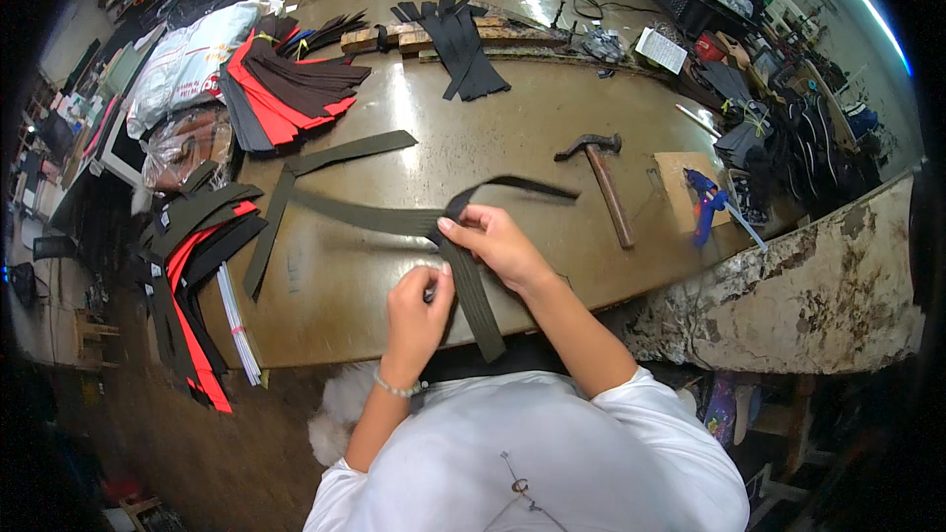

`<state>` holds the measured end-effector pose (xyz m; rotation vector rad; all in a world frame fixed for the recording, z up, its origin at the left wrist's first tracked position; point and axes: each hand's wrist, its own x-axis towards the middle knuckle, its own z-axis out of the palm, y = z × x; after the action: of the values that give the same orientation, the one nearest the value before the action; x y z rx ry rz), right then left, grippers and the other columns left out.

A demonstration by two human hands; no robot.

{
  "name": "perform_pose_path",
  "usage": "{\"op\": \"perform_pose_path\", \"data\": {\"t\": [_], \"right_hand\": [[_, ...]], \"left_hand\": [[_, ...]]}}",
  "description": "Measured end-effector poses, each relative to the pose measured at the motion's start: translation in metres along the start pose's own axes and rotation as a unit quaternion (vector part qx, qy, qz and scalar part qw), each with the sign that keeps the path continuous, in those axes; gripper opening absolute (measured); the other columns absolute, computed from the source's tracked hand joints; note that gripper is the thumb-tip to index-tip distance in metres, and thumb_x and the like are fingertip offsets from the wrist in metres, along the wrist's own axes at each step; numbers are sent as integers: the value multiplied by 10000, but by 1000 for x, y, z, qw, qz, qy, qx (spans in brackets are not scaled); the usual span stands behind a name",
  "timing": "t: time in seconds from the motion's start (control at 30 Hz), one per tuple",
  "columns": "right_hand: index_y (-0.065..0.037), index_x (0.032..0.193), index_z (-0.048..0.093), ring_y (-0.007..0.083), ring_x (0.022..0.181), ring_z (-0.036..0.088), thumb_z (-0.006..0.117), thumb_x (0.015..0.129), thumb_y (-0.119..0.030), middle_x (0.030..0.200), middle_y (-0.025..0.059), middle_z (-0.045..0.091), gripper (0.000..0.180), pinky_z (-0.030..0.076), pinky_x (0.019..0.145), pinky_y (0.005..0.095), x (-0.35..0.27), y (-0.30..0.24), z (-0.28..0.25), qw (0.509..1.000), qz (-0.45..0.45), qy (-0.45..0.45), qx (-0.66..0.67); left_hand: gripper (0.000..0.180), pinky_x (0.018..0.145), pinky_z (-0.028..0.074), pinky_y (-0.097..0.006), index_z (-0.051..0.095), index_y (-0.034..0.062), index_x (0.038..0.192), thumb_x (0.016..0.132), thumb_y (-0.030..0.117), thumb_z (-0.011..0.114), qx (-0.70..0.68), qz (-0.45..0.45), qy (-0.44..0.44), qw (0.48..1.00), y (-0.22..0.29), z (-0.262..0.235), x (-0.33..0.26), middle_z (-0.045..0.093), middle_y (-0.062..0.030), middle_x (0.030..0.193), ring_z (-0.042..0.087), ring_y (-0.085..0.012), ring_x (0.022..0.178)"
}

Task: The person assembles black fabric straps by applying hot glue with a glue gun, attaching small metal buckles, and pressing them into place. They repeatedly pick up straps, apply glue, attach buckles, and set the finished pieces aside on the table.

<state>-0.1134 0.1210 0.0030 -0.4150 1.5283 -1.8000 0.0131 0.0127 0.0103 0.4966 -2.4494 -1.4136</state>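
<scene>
One bare right hand (501,248) pinches the flat, dark green cloth strips (477,305) at the spot where they meet. Its thumb is on top, and the fingers are close together. From there, one part hangs down toward the person's white cloth shirt (532,453), one goes out to the left, and a thin, dark end bends up and off to the right. The bare left hand (416,310) is just below, its fingers curled in, its thumb tip by the strips' left edge. The picture does not tell if it grips them. On the shiny brown table (532,138), a hammer with a brown wooden handle (606,187) lies to the right.
</scene>
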Motion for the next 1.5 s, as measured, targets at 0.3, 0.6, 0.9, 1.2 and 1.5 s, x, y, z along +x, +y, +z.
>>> {"op": "perform_pose_path", "data": {"t": [0.3,0.6,0.9,1.2,1.5], "right_hand": [[-37,836,637,53,665,464,721,874,-297,706,-17,560,276,374,559,257,4,-12,-39,943,-41,-211,-254],[-98,1201,580,240,1180,460,728,789,-127,1208,83,515,439,371,1012,355,-1,-38,-12,943,-240,-57,-222],[-27,1215,577,334,991,568,621,832,-24,1147,156,519,386,508,817,376,-2,4,14,909,-176,55,-373],[-24,1042,650,290,947,599,628,747,9,1030,102,601,298,517,803,382,-52,33,14,765,-332,85,-545],[-9,997,661,331,1018,589,616,756,22,978,136,587,247,504,880,407,-66,28,17,786,-306,61,-533]], "left_hand": [[142,721,473,-341,711,18,871,831,153,724,106,116,16,987,25,-29,17,689,-101,854,576,-258,772],[115,696,477,-387,693,34,877,857,146,681,102,84,17,991,3,-8,13,644,-96,834,603,-288,800],[219,662,493,-404,610,65,984,774,20,651,166,62,55,983,-17,4,10,591,-86,858,627,-308,777],[140,569,486,-362,633,113,968,834,85,659,137,110,99,979,-20,11,9,599,-67,791,624,-247,670],[198,536,484,-361,684,187,984,815,87,654,170,128,97,972,-21,11,8,569,-36,776,623,-235,653]]}}
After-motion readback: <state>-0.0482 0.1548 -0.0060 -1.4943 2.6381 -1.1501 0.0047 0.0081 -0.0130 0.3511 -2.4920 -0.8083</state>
